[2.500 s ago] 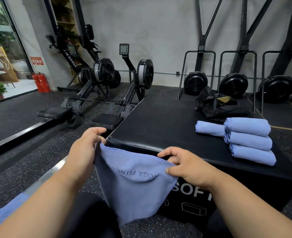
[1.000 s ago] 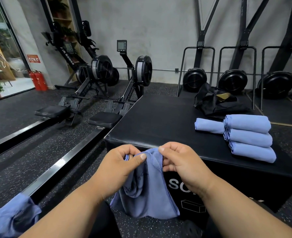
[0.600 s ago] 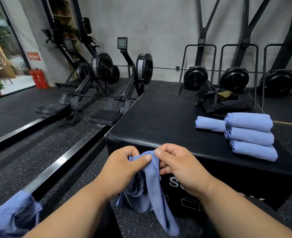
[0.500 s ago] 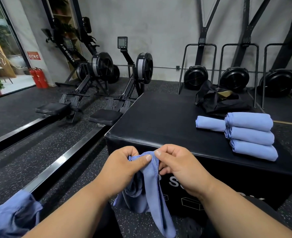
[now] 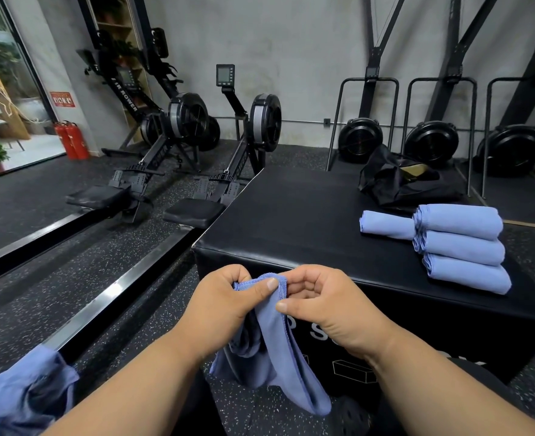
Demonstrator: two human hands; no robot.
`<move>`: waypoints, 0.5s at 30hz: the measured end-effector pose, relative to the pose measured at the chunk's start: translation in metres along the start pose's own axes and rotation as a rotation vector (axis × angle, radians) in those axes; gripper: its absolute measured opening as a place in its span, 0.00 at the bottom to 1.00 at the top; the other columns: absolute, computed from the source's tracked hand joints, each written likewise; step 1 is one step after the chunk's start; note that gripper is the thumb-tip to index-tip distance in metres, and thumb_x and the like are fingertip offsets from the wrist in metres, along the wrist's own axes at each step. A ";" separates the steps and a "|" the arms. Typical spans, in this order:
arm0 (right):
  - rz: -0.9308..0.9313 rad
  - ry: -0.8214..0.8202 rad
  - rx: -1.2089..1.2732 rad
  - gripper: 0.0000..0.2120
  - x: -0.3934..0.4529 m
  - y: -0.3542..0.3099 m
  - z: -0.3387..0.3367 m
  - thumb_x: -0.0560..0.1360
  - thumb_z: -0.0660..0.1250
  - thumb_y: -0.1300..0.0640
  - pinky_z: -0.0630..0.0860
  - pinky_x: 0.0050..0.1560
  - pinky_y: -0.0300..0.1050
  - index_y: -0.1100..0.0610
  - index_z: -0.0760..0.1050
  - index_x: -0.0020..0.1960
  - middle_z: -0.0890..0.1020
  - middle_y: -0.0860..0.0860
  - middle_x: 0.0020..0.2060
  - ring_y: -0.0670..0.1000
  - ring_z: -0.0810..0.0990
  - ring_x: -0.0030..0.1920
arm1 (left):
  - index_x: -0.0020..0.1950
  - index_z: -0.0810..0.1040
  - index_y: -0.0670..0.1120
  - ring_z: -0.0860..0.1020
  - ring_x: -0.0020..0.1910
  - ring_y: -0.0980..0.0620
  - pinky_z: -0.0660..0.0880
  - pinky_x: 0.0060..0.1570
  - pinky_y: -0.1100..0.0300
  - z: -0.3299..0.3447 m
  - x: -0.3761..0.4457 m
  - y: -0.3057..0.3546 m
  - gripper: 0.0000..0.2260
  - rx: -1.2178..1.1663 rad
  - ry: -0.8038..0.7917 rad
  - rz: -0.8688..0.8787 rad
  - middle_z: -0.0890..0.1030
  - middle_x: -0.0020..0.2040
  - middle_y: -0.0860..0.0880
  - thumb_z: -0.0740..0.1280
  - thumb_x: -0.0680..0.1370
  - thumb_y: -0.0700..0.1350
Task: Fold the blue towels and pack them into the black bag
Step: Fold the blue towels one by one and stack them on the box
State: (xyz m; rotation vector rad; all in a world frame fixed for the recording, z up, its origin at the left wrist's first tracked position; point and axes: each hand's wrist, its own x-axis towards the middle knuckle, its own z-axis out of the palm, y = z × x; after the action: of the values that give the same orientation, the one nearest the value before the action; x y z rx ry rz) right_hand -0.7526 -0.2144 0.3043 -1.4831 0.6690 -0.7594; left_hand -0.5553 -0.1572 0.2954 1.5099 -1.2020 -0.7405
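A blue towel [image 5: 275, 357] hangs doubled over in front of the black soft box [image 5: 307, 221]. My left hand [image 5: 228, 303] pinches its top edge between thumb and fingers. My right hand [image 5: 322, 303] pinches the same edge right beside it, thumb on the hem. Several folded blue towels [image 5: 461, 247] lie stacked on the right of the box top, one more rolled towel [image 5: 385, 228] to their left. The black bag [image 5: 398, 184] lies crumpled at the box's far right corner.
More loose blue towel cloth [image 5: 17, 394] lies at the bottom left near my left arm. Two rowing machines [image 5: 181, 146] stand on the rubber floor to the left, their rails running toward me. Fan machines [image 5: 429, 143] line the back wall.
My hands have come together from wide apart, bringing the towel's corners together so it hangs folded. In the last half second the right thumb slid a little down the hem.
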 end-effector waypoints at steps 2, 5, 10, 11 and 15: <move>-0.005 0.013 -0.036 0.13 0.001 0.001 0.000 0.74 0.76 0.71 0.81 0.51 0.39 0.59 0.85 0.55 0.89 0.54 0.47 0.47 0.86 0.47 | 0.37 0.70 0.46 0.66 0.28 0.57 0.64 0.27 0.66 0.001 0.000 -0.001 0.21 -0.003 0.000 -0.010 0.71 0.28 0.54 0.79 0.74 0.53; -0.013 0.050 -0.073 0.11 0.002 0.002 0.002 0.74 0.76 0.70 0.80 0.49 0.39 0.60 0.84 0.54 0.89 0.54 0.45 0.47 0.86 0.45 | 0.36 0.69 0.47 0.66 0.29 0.55 0.64 0.28 0.64 0.001 0.001 -0.004 0.22 -0.002 -0.008 -0.011 0.70 0.29 0.53 0.80 0.73 0.55; -0.016 0.112 -0.083 0.04 0.006 0.006 0.001 0.79 0.73 0.63 0.82 0.57 0.55 0.57 0.86 0.51 0.88 0.57 0.48 0.57 0.86 0.52 | 0.39 0.71 0.43 0.68 0.31 0.55 0.65 0.32 0.61 0.001 0.002 -0.007 0.24 -0.014 -0.035 0.013 0.71 0.31 0.52 0.80 0.72 0.58; -0.007 0.098 -0.075 0.04 0.006 0.007 0.000 0.80 0.72 0.63 0.82 0.58 0.56 0.58 0.86 0.52 0.88 0.58 0.49 0.58 0.87 0.54 | 0.42 0.75 0.45 0.69 0.33 0.55 0.67 0.34 0.60 0.000 0.003 -0.009 0.21 -0.019 -0.057 0.032 0.73 0.33 0.52 0.80 0.72 0.58; 0.012 0.088 -0.108 0.06 0.004 -0.001 -0.006 0.81 0.69 0.66 0.81 0.49 0.40 0.59 0.85 0.50 0.89 0.55 0.45 0.49 0.87 0.47 | 0.59 0.80 0.62 0.72 0.34 0.57 0.70 0.39 0.59 -0.014 0.009 -0.021 0.19 0.017 -0.125 0.053 0.73 0.35 0.53 0.77 0.71 0.63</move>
State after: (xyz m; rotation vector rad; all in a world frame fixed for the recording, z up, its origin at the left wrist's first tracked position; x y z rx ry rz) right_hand -0.7544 -0.2213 0.3061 -1.5489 0.7954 -0.7940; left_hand -0.5332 -0.1613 0.2808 1.4574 -1.3404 -0.8004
